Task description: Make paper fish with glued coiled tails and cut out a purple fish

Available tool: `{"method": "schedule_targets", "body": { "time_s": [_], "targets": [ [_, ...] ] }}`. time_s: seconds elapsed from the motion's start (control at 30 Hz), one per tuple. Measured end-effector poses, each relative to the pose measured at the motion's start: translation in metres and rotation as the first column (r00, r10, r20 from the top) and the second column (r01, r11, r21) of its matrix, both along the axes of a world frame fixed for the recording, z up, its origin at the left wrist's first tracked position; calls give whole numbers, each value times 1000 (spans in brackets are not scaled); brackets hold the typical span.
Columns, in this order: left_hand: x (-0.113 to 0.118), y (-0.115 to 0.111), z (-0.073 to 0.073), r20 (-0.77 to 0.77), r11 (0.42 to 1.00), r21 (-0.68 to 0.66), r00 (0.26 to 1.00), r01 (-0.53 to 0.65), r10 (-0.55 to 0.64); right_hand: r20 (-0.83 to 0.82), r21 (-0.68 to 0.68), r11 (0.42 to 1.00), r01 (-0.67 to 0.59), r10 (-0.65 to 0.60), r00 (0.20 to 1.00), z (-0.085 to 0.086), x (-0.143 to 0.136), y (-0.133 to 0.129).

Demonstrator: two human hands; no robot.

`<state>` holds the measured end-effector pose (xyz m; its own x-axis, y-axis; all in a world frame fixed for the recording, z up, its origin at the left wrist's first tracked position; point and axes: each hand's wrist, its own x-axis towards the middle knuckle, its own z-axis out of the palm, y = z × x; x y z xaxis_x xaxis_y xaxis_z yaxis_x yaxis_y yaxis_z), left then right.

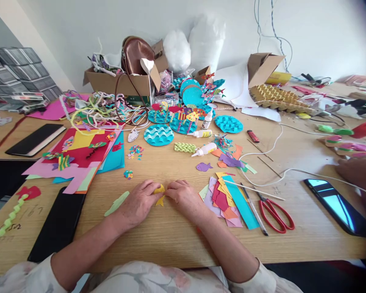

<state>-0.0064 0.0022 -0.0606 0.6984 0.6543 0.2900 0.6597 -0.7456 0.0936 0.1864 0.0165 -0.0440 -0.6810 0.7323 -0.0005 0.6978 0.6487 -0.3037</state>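
Left grip pinching yellow cutout; right grip at its right edge, closure indeterminable. Cutout between grips. Beside left grip: pale-green paper. Right of right grip: red-handled scissors on desk.

I see a brown bag at a cardboard box ahead of me, a black notebook to my left, a red lighter and a phone to my right

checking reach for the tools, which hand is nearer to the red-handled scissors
Right. The right hand is to the left of the red-handled scissors, across the coloured paper scraps; the left hand is farther left, at the yellow paper piece.
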Motion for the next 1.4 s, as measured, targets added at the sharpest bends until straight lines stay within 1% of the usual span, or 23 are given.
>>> {"method": "schedule_targets", "body": {
  "time_s": [0.17,0.33,0.4,0.57,0.7,0.87,1.1,1.17,1.3,1.4],
  "targets": [
    [0,-1,-2,25,998,-61,999,-31,33,13,1,1000,-4,4,1000,0,0,0],
    [-4,1,-1,185,994,-93,980,-59,75,23,23,1000,-17,16,1000,0,0,1],
    [-4,2,1,211,994,-88,974,-63,81,26,32,999,-21,20,999,-1,0,1],
    [0,1,1,155,997,-74,987,-35,46,19,46,999,-19,18,1000,-3,0,1],
    [2,1,-1,125,998,-53,992,-27,34,12,29,999,-16,16,1000,-3,0,2],
    [2,0,0,79,998,-58,996,-34,39,14,20,1000,-11,11,1000,-1,0,1],
    [-1,-3,-5,-2,998,-35,999,-43,43,18,15,1000,-9,8,1000,-1,-1,0],
    [-3,-2,-4,13,998,-37,999,-41,41,19,26,1000,-13,13,1000,-2,-1,1],
    [-5,1,1,92,999,-41,995,-20,24,19,34,999,-27,27,999,-1,0,1],
    [-4,2,3,84,999,-46,996,-4,7,15,42,999,-25,24,1000,-1,0,1]
  ]
}}
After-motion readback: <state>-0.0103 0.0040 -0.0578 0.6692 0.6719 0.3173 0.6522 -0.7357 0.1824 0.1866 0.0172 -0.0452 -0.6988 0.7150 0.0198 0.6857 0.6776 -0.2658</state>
